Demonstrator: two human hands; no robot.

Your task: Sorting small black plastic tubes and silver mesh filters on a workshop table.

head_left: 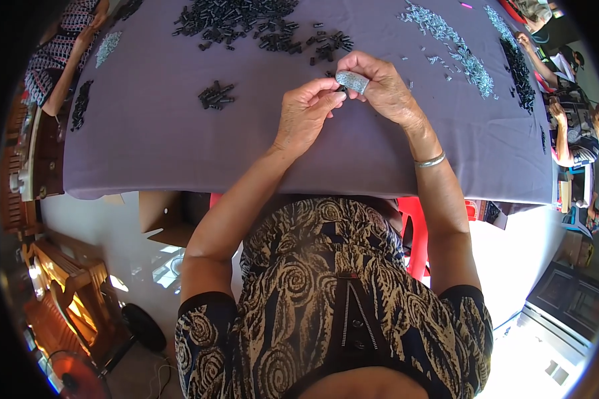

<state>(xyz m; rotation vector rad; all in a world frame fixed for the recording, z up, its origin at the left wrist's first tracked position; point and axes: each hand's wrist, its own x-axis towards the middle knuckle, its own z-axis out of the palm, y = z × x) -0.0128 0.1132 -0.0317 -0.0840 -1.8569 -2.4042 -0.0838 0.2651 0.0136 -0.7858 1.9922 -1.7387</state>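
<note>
Both hands meet over the cloth-covered counter (180,153), just beyond its near edge and roughly in line with the person's chest. Left hand (304,116): narrow, thumb and forefinger closed in a pinch on what looks like a small black piece (343,88), mostly hidden by the fingertips. Right hand (387,93): fingers curled in close from the other side, a grey speckled band (352,81) lying along the thumb; cannot tell if it is a wrap or something held, nor whether this hand also grips the piece. The piece sits between the two hands, above the cloth; such a tiny part probably calls for fingertips from both sides to steady it. Loose black pieces are massed in a large heap (236,16) at the far side, with a small black cluster (216,96) set apart, left of the left hand, likely to be within easy reach. Clear pieces (446,36) spread farther right, apart from the black ones, presumably so the kinds do not mix. Pose: elbows bent and wide, forearms angling inward, neither resting on the cloth as far as can be seen; left wrist nearly straight, right wrist turned in, bangle (430,160) above it.
</note>
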